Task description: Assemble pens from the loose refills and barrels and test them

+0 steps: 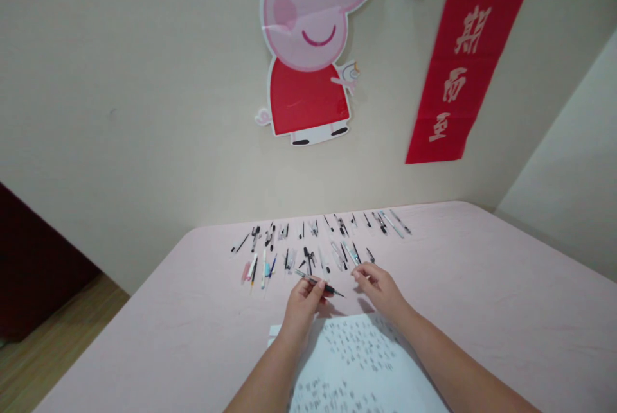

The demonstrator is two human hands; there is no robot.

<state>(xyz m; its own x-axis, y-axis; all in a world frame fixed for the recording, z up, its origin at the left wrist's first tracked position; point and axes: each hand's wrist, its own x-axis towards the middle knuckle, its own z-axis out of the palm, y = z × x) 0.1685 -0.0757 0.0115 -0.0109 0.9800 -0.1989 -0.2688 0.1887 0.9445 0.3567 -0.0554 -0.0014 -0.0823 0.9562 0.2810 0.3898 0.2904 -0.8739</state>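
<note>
My left hand (301, 307) is closed round a pen (333, 289) with a clear barrel and a dark grip. The pen's pointed tip faces right, towards my other hand, over the near side of the table. A short gap to the right, my right hand (384, 289) has its thumb and fingers pinched together. What lies in that pinch, if anything, is too small to make out. Just beyond those fingertips lies a pale pen part (351, 254). Under my wrists rests a sheet of paper (357, 374) covered in handwritten marks.
Two rows of pens and pen parts lie across the far half of the pink-covered table (168, 323). A pink pen part (246, 270) and a white pen (263, 270) are at the left end of the nearer row. Behind the table rises a wall (144, 111) with a pig cutout (308, 98) and a red banner (448, 98).
</note>
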